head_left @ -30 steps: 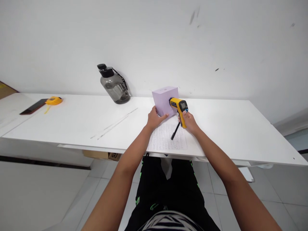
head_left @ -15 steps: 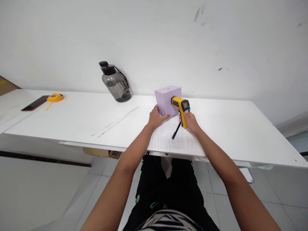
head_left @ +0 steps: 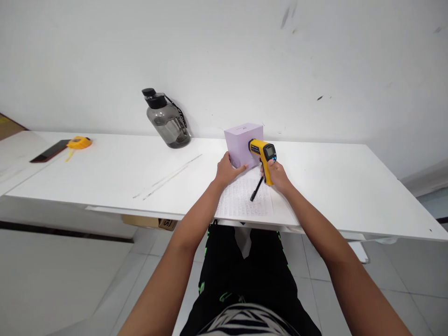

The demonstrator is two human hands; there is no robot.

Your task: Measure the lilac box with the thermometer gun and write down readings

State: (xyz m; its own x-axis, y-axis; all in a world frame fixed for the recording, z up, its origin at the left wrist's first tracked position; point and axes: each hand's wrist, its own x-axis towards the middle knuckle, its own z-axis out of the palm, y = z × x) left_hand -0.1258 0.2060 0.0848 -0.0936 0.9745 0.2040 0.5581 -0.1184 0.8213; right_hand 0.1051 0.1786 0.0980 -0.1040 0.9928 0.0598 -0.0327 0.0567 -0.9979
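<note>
A lilac box stands upright on the white table near the wall. My left hand grips its lower left corner, thumb across the front face. In my right hand is a yellow and black infrared thermometer, its nose at the box's front face; whether they touch I cannot tell. The thermometer's small screen faces me. Below it a black pen slants over a sheet of paper covered with handwriting; its upper end meets my right fingers.
A grey see-through water bottle with a black lid stands by the wall, left of the box. Farther left lie a yellow tape measure and a dark flat tool. The white table's front edge runs before my legs.
The view has shifted very slightly. Both hands, the box and the thermometer keep the same places relative to each other.
</note>
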